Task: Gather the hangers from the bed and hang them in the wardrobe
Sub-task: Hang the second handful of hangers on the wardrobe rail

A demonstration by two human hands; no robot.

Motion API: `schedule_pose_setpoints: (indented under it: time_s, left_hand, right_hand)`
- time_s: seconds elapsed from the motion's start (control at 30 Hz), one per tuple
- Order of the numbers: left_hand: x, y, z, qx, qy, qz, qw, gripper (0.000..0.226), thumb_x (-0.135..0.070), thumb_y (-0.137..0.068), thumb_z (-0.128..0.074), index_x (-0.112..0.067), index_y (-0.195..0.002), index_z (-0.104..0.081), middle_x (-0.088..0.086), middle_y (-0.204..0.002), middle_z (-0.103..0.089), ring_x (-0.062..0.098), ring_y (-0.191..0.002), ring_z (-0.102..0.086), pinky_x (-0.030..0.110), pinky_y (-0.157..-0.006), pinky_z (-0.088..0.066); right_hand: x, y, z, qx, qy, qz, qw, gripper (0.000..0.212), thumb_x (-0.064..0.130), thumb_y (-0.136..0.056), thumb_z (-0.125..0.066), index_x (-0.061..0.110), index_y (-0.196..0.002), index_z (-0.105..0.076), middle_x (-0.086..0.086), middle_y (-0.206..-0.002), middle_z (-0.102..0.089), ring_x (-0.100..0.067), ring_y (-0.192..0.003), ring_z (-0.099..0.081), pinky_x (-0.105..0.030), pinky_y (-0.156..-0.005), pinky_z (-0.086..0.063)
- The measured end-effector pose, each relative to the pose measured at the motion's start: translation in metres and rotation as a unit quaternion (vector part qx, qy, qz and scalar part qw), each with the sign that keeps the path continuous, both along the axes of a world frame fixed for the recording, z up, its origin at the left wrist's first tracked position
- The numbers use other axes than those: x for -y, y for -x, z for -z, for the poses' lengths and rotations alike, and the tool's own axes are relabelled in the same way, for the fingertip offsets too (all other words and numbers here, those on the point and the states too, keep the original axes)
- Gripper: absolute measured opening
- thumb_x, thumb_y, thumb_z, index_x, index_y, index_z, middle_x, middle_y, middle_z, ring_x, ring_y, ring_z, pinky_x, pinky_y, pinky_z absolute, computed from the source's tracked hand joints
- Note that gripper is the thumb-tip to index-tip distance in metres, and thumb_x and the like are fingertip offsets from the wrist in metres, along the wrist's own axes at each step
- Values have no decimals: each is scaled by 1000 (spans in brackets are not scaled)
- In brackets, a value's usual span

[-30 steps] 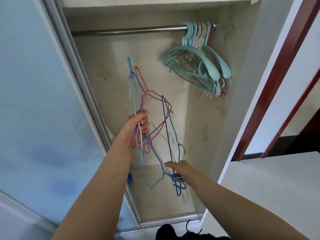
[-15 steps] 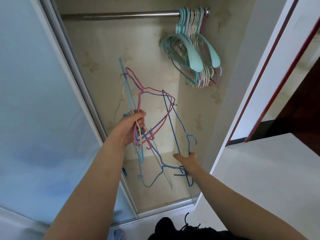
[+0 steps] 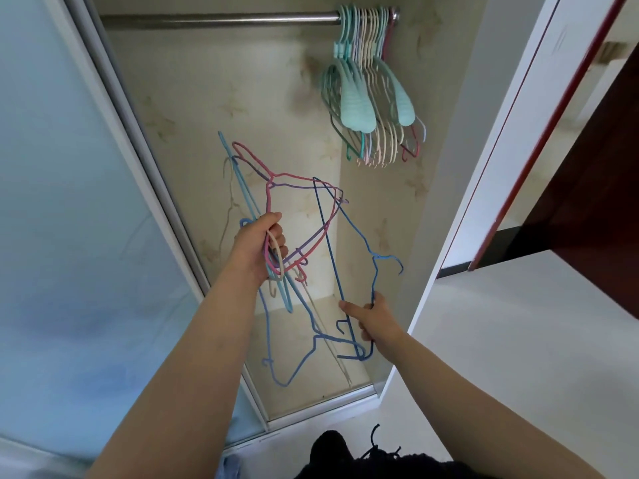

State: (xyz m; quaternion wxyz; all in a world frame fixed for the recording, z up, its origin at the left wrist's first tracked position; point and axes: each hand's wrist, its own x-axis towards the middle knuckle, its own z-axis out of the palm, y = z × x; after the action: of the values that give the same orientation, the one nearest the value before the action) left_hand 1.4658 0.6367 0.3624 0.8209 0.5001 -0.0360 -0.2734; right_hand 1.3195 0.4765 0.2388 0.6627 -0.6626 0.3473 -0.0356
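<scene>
while gripped, blue hanger near-upright

Lighting and picture quality: daylit interior, wide-angle view, evenly exposed.

Soft, diffuse light is seen throughout, brightest on the white floor at the right; its source cannot be told. Shadows are kept faint: a dim corner is noted inside the wardrobe behind the hung hangers. A mild sheen is carried by the metal rail. The frosted sliding door is rendered hazy and pale blue. Straight edges are bowed and splayed outward toward the frame borders. Slight softness is observed on the thin wire hangers; forearms near the bottom edge are stretched.
</scene>
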Motion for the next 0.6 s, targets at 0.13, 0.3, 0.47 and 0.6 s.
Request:
schedule_pose_setpoints:
  time_s: [0.13, 0.3, 0.47, 0.6]
  left_hand:
    - [3, 4, -6, -6, 15, 6, 1000, 38, -15, -94, -51, -19, -59, -37, -7, -39, -35, 7, -34, -28, 19, -36, -27]
    - [8, 9, -15, -35, 59, -14, 998, 41, -17, -93, -53, -19, -53, -45, -7, -39, -38, 6, -32, -32, 18, -36, -32]
    - [13, 12, -21, -49, 55, -21, 997, 47, -17, -93, -53, -19, -47, -45, -7, -39, -38, 7, -32, -33, 16, -35, -34]
    - [14, 15, -26, -64, 49, -21, 997, 37, -16, -92, -52, -17, -58, -40, -7, -40, -40, 7, -32, -32, 16, -35, -31]
  right_hand:
    - [-6, 4, 5, 4, -17, 2, 1000, 82, 40, -74, -78, 11, -136, -32, -6, -81, -37, -15, -61, -38, -27, -49, -36]
    - [-14, 9, 9, 21, -72, 27, 997, 69, 38, -78, -75, 14, -131, -36, -2, -69, -39, -10, -48, -40, -24, -44, -37]
    - [-18, 15, 11, 58, -167, 64, 982, 35, 33, -84, -70, 19, -104, -45, -1, -56, -33, -9, -42, -31, -21, -38, -31]
    - [-24, 14, 17, 82, -110, 96, 986, 39, 21, -89, -65, 16, -120, -41, -2, -69, -35, -12, -53, -36, -22, -46, -37]
